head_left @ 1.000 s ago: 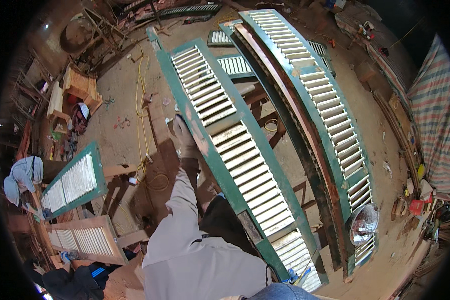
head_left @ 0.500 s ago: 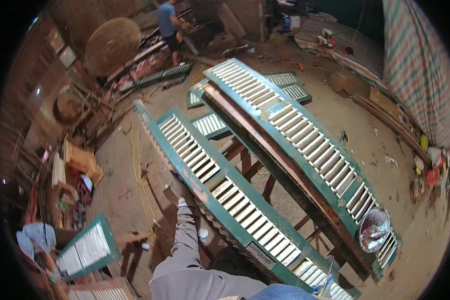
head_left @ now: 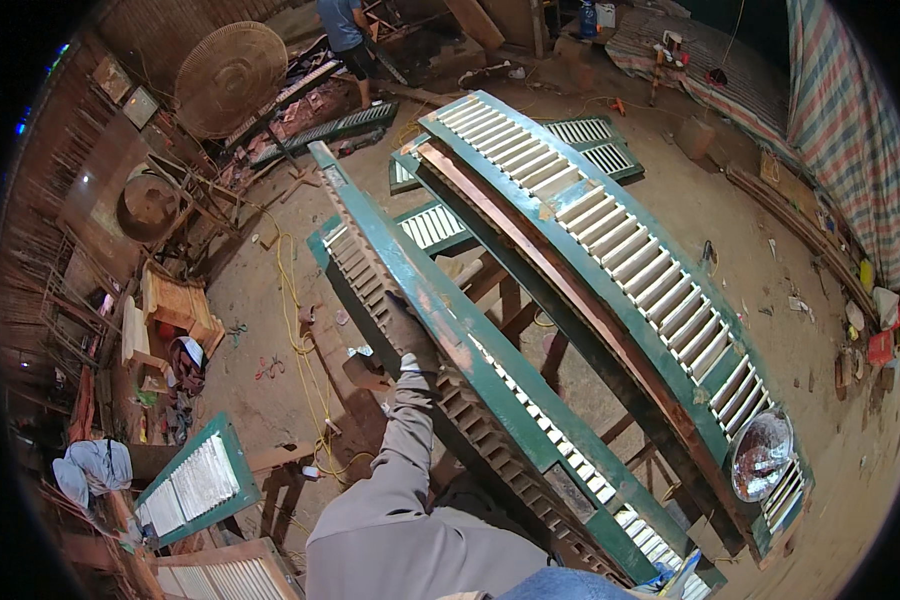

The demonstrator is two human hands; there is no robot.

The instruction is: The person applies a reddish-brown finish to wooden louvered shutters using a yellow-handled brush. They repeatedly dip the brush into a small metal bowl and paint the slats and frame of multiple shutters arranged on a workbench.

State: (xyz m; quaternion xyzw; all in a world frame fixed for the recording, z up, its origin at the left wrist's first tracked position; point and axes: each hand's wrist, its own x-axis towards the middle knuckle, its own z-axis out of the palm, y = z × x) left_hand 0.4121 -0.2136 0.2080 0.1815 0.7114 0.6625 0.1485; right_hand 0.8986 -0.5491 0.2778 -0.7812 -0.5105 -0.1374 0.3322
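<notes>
My left arm, in a grey sleeve, reaches forward to a long green louvred shutter (head_left: pixel 470 340) with pale slats. My left hand (head_left: pixel 412 335), in a dark glove, grips this shutter's long near-side rail about midway along. The shutter is tilted up on edge, and its slatted near face shows. Beneath it, the green corner of another panel (head_left: pixel 322 240) sticks out. To the right lies a stack of louvred shutters (head_left: pixel 595 235), with a shiny metal bowl (head_left: pixel 760 468) at its near end. My right hand is out of view.
Yellow cable (head_left: pixel 288 270) trails over the floor at left, near a wooden stool-like piece (head_left: pixel 182 310). A smaller green shutter (head_left: pixel 240 470) stands at lower left. Another person (head_left: pixel 345 40) works at the back beside a large round fan (head_left: pixel 232 80). Timber (head_left: pixel 790 235) lies along the right.
The left shutter has turned up from lying nearly flat to standing tilted on its edge. My left hand has moved forward and to the right with its rail. The view has shifted a little.
</notes>
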